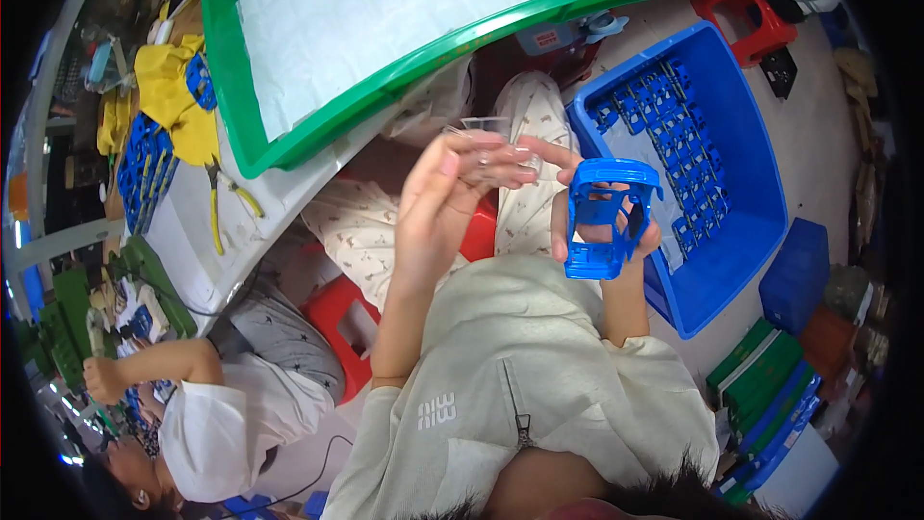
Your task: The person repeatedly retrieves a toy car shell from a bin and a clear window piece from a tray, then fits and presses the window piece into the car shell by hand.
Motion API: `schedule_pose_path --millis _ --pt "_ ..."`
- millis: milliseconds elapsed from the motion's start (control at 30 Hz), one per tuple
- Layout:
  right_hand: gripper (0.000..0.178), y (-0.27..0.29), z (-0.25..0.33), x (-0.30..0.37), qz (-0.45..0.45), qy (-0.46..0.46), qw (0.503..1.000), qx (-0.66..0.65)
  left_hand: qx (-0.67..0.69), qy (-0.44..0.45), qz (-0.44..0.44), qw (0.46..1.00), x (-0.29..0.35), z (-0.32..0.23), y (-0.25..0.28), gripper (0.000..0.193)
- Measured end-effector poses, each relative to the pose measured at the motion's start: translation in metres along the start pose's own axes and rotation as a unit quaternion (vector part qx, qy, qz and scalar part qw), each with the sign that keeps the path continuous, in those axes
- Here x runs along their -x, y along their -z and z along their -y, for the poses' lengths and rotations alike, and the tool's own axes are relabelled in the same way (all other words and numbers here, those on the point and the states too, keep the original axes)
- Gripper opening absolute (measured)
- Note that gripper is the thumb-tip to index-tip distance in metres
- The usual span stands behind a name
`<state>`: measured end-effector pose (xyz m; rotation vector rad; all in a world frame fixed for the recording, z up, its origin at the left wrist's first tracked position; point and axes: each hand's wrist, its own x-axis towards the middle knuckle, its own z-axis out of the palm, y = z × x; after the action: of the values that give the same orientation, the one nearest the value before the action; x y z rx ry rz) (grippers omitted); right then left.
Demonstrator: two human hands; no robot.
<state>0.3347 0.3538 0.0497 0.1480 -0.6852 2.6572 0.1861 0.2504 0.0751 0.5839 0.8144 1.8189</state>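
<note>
My right hand grips a glossy blue plastic toy car body shell with large window openings. Some of its fingers are hidden behind the shell. Just left of it, my left hand is closed on a thin clear plastic part. One finger of the right hand reaches across to the left fingertips, close to the clear part. Both hands are above my lap, and the shell and the clear part are apart from each other.
A green tray lined with clear bags stands ahead on the white table. Yellow-handled pliers and a yellow cloth lie left. At right, a blue bin holds rows of blue parts. A person sits at lower left.
</note>
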Motion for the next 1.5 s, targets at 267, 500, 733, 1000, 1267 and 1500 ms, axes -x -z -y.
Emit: schedule_pose_path --millis 267,500,733,1000,1267,1500 --pt "0.086 -0.001 -0.015 0.01 -0.112 0.037 0.987 0.11 0.012 0.021 -0.09 0.996 0.032 0.011 0.024 0.021" --pt "0.085 0.011 -0.011 0.017 -0.146 0.078 0.975 0.147 -0.451 -0.383 -0.381 0.71 0.073 -0.015 0.071 0.014" --pt "0.073 0.026 -0.031 0.016 -0.138 -0.009 0.987 0.086 -0.801 -0.18 -0.161 0.548 0.108 0.009 0.121 0.014" --pt "0.076 0.014 -0.054 0.014 -0.165 -0.071 0.982 0.06 -0.759 -0.341 -0.245 0.498 0.082 0.013 0.112 0.024" --pt "0.059 0.023 -0.054 0.016 -0.139 -0.076 0.986 0.047 -0.757 -0.228 -0.072 0.608 0.088 0.048 0.1 0.017" --pt "0.062 0.017 -0.059 0.013 -0.256 -0.088 0.96 0.066 -0.747 -0.264 -0.057 0.608 0.088 0.051 0.085 0.018"
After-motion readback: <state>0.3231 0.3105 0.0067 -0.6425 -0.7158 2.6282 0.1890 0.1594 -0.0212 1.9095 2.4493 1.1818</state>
